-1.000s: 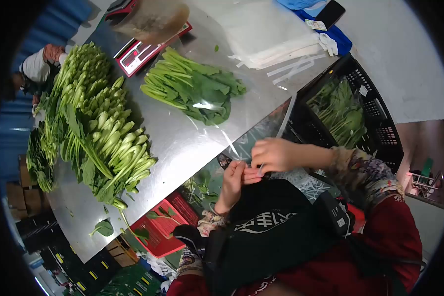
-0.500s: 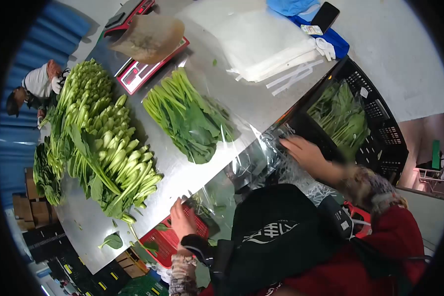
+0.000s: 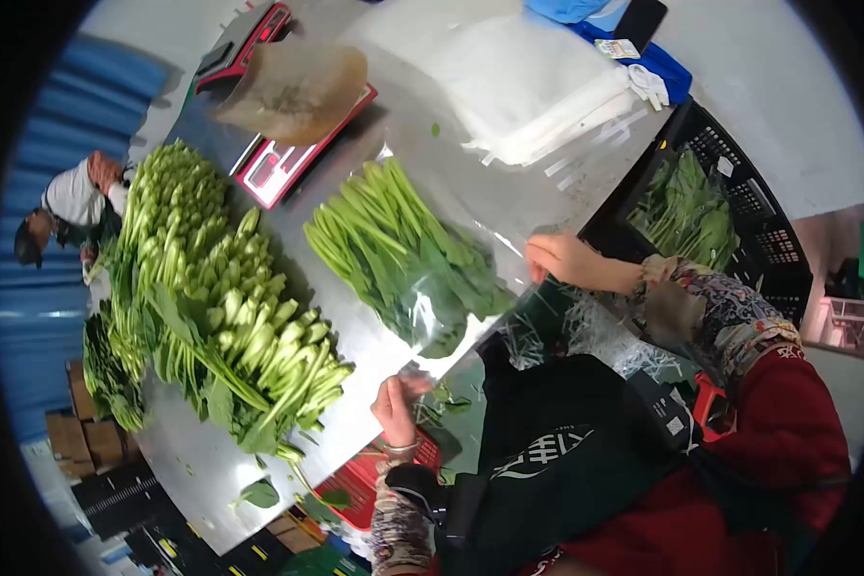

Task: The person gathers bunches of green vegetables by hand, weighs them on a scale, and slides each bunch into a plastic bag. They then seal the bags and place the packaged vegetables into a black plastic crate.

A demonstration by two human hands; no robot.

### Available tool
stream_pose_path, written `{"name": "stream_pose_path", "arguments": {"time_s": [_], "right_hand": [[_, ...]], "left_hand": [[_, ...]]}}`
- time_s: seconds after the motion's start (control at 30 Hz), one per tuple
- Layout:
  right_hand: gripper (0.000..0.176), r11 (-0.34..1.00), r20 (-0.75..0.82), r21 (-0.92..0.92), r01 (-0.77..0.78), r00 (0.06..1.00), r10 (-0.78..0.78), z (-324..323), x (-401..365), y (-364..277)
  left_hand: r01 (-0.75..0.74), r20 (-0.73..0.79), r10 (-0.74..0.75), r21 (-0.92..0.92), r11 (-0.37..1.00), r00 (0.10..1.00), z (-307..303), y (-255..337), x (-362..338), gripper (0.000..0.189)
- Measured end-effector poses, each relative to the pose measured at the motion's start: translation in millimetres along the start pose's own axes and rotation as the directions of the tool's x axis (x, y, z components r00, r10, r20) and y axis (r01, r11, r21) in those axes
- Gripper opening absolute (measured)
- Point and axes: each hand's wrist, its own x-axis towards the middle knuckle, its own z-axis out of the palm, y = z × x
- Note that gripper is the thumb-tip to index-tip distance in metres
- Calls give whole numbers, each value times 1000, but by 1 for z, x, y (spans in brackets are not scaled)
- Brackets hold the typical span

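A bunch of leafy green vegetables (image 3: 374, 226) lies on the metal table with its leafy end inside a clear plastic bag (image 3: 427, 312). The bag's near edge reaches toward me. My left hand (image 3: 394, 411) is closed at the bag's lower left corner, over the table's front edge. At the bag's right side, my right hand (image 3: 559, 259) is closed in a pinch on the plastic. A large pile of the same greens (image 3: 230, 307) is stacked left of the bag, stems facing it.
A scale (image 3: 278, 163) with a scoop-shaped pan (image 3: 298, 91) stands at the back. White plastic sheets (image 3: 538, 86) are stacked behind. A black crate (image 3: 773, 230) holding bagged greens is at right. Below my left hand sits a red basket (image 3: 355, 485). Another person (image 3: 72, 206) is at far left.
My right hand has risen from the loose plastic to the bag's right edge. My left hand has moved up to the bag's near corner. The plastic is now spread between them.
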Motion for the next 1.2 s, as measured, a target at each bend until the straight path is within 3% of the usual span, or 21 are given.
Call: {"name": "stream_pose_path", "arguments": {"time_s": [0.03, 0.27, 0.37, 0.4, 0.43, 0.5, 0.53, 0.6, 0.63, 0.67, 0.7, 0.73, 0.8, 0.83, 0.87, 0.9, 1.0, 1.03, 1.1, 1.13, 1.2], "right_hand": [[25, 976, -18, 193, -101, 994, 107, 4, 1, -1], [28, 984, -56, 2, -179, 982, 179, 9, 9, -22], [26, 978, -52, -23, -208, 977, 207, 7, 14, -22], [26, 974, -47, -37, -225, 974, 223, 6, 14, -22], [27, 978, -72, -97, -183, 982, 176, 8, 16, -17], [29, 968, -134, -226, -108, 988, 79, 15, 20, -6], [31, 972, -108, -70, -226, 970, 218, 18, 22, -16], [25, 876, 24, 229, -425, 902, 431, 20, 29, -32], [24, 739, 464, 417, -530, 822, 329, 18, 38, -18], [21, 616, 635, 566, -548, 766, 97, 18, 46, -21], [17, 730, 418, 666, -155, 888, -193, 19, 46, -43], [20, 713, 139, 649, 265, 880, -454, 21, 46, -67], [25, 199, 258, 960, -195, 893, -369, 17, 57, -110], [24, -95, 210, 957, -273, 883, -419, 21, 61, -123], [24, -113, 200, 959, -260, 903, -381, 7, 54, -142], [23, -127, 191, 961, -247, 919, -344, -12, 48, -156], [23, -155, -40, 988, -25, 915, -402, -78, 0, -161], [26, -145, -136, 987, 69, 838, -528, -102, -17, -153], [29, 15, -256, 967, 256, 960, 111, -153, -85, -178], [27, 33, -407, 905, 425, 839, 361, -173, -111, -209], [27, -106, -635, 764, 636, 771, 46, -212, -154, -146]], "left_hand": [[42, 19, -40, -97, 994, 999, 0, -3, 3, 31], [156, -35, -164, -173, 973, 986, -2, 3, 6, 21], [-13, -232, 95, 330, 944, 968, 10, 29, 5, 34], [-255, -144, 444, 647, 718, 884, 7, 25, 12, 58], [-336, -35, 588, 793, 508, 808, 5, 23, 16, 60], [-519, 381, 611, 853, 57, 694, -6, 25, 36, 61], [-493, 416, 383, 861, 127, 825, 3, 36, 45, 59], [-521, 453, 273, 806, 280, 849, -3, 18, 65, 51], [-535, 421, 334, 710, 458, 843, 0, 25, 65, 49], [-579, 360, 457, 429, 693, 813, -5, 11, 71, 49], [-604, 384, 543, 733, 314, 747, -14, 7, 66, 52], [-554, 250, 628, 756, 349, 737, 3, 4, 72, 58], [-395, 114, 427, 641, 658, 897, 18, -12, 82, 68], [-238, 88, 233, 604, 760, 968, 30, 0, 79, 67], [-58, 59, 29, 576, 815, 998, 42, 14, 76, 67], [-61, 50, 40, 549, 834, 998, 58, 23, 74, 62], [-375, 165, 339, 483, 791, 926, 126, 57, 63, 47], [-474, 226, 417, 449, 758, 881, 149, 68, 59, 42], [-654, 356, 551, 340, 676, 755, 208, 89, 58, 32], [-726, 422, 603, 254, 639, 677, 248, 100, 64, 27], [-805, 540, 655, 74, 589, 529, 325, 108, 62, 19]]}}
